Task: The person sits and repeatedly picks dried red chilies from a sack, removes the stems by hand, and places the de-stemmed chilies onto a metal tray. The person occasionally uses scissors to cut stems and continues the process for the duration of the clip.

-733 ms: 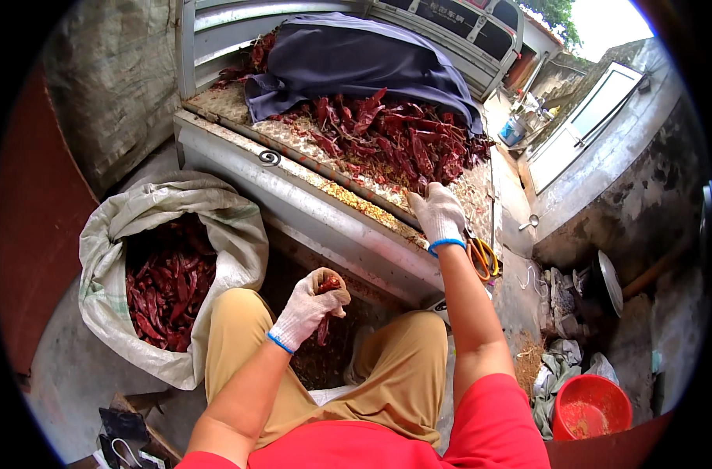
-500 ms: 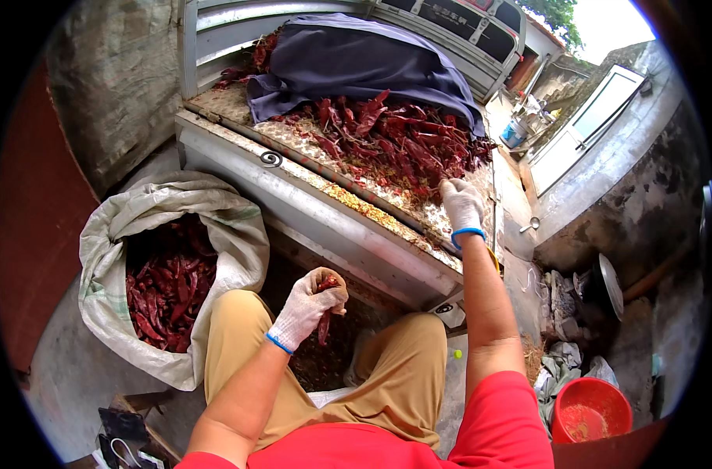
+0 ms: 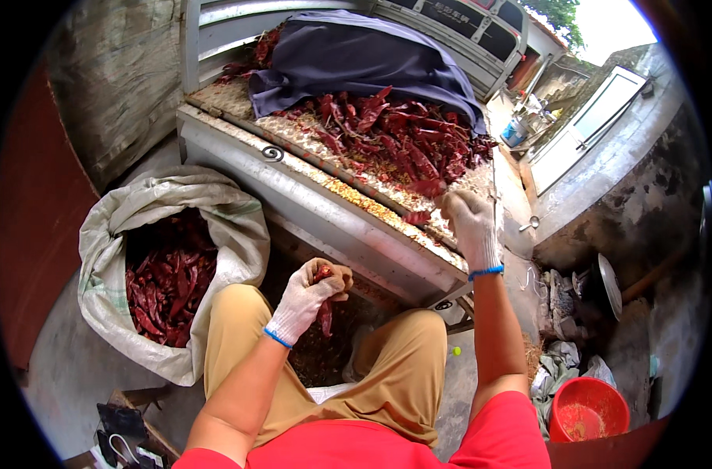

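Note:
My left hand (image 3: 305,301), in a white knitted glove with blue cuff, is closed around dried red chilies (image 3: 325,316) between my knees. My gloved right hand (image 3: 471,228) is at the truck bed's front edge, its fingers closed on blurred red chilies (image 3: 422,187). Beyond it a heap of dried chilies (image 3: 395,133) lies on the bed, partly under a dark blue cloth (image 3: 340,59). To my left stands a white woven sack (image 3: 105,266) with its rim rolled down and chilies inside.
The metal edge (image 3: 309,195) of the bed crosses in front of my knees. A red basin (image 3: 590,410) sits low at right beside crumpled bags (image 3: 559,367) and a round metal lid (image 3: 610,285). Walls and a white door (image 3: 582,125) bound the right; a board (image 3: 105,102) stands at left.
My right hand has moved right and back toward me from the heap, with red chilies now blurred at its fingertips. My left hand has risen slightly, still gripping chilies.

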`<state>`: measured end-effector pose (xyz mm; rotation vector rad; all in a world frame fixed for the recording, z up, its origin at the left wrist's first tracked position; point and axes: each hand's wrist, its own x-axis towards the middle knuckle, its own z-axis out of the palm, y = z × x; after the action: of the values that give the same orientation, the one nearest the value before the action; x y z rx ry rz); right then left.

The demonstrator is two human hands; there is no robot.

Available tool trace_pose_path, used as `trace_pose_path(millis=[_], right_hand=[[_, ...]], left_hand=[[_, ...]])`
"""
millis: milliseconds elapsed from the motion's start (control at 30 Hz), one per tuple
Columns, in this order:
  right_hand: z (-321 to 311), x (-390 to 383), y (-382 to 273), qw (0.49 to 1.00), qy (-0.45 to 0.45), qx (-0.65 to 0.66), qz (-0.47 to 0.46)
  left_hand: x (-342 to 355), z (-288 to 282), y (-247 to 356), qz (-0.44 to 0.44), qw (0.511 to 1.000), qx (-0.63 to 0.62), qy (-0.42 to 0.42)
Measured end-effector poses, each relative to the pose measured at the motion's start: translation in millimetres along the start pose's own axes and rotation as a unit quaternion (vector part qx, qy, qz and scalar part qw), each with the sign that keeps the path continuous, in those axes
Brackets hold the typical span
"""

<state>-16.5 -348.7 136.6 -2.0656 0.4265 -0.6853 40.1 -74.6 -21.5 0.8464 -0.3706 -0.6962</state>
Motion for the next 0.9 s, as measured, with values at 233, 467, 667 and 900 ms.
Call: trace_pose_path(millis=[233,467,667,900], right_hand=[[62.4,-71.6,-14.1,0.987,-0.157,-0.029,-0.017],[101.6,-95.8,-11.7,0.993,-0.072,-0.071,-0.063],[118.3,-109.9,-15.6,0.992,-0.035,-0.064,-0.101],[118.6,-117.2,3.7,0.995,-0.007,0.095,0.016]], left_hand=[[-2.3,0.8,2.5,-0.026,0.999,-0.016,-0.013],[-8.9,12.5,13.4,-0.012,1.000,0.028,-0.008],[-4.7,4.6,8.1,-0.062,0.993,0.104,-0.005],[-7.9,3.6,10.8,-0.037,0.997,0.058,0.029]])
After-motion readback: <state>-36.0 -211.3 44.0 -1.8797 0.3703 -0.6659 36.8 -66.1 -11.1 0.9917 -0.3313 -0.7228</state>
